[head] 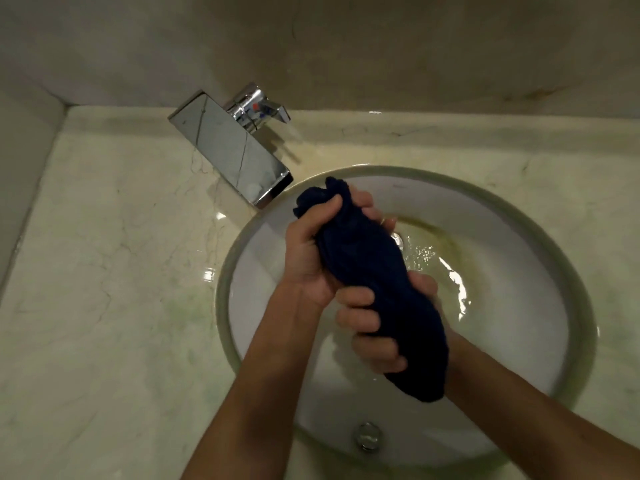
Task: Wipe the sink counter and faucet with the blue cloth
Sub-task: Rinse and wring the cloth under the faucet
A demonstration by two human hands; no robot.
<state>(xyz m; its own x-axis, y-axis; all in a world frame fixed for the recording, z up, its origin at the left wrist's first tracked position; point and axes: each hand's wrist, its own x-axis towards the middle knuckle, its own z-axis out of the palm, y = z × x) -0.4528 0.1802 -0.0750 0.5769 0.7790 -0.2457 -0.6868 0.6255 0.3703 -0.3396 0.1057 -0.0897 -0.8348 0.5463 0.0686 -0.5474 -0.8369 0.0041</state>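
Note:
The dark blue cloth [374, 271] is bunched into a thick roll above the round white sink basin [519, 344]. My left hand [311, 251] grips its upper end, thumb across the top. My right hand [374, 327] is wrapped around its lower half, fingers curled over the front. Water lies in the bottom of the basin, rippling near the drain. The chrome faucet [235, 150], a flat rectangular spout with a lever handle [266, 109] behind it, stands on the counter to the upper left of the basin.
The pale marble counter [110, 271] spreads to the left and behind the basin, with wet glints near the rim. A wall runs along the back and another along the left edge. A chrome overflow fitting [367, 435] sits in the basin's near wall.

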